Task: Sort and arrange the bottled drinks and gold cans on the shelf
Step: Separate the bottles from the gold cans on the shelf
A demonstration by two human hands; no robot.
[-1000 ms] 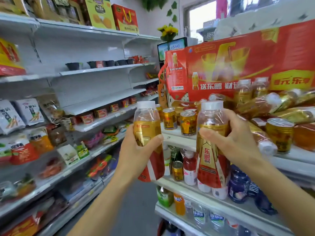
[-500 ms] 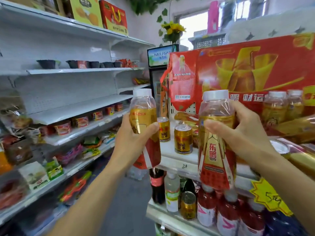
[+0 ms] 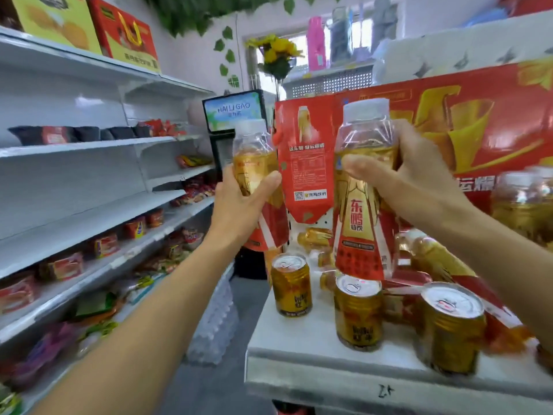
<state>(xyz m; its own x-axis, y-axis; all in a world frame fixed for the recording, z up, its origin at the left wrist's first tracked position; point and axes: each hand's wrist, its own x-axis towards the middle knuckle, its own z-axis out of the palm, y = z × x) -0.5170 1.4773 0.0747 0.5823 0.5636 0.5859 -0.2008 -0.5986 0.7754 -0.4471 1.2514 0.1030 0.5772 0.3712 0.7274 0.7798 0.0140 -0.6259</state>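
Observation:
My left hand [image 3: 239,205] grips a gold drink bottle [image 3: 254,151] with a white cap and red-gold label, held upright over the shelf's left end. My right hand [image 3: 401,178] grips a second, same-looking bottle [image 3: 363,205], upright above the white shelf [image 3: 299,345]. Three gold cans stand on that shelf: one at the left [image 3: 291,284], one in the middle [image 3: 358,313], one at the right front [image 3: 452,327]. More gold bottles lie on their sides behind the cans [image 3: 434,259], and others stand at the far right [image 3: 520,205].
A big red gift carton [image 3: 466,121] stands along the back of the shelf. Across the aisle on the left, white shelves [image 3: 89,211] hold snack packs. A wrapped pack of water bottles [image 3: 215,322] sits on the floor beside the shelf end.
Both hands have lifted their bottles higher and moved over the top shelf. My view has moved closer, so the cans now sit just below the bottles.

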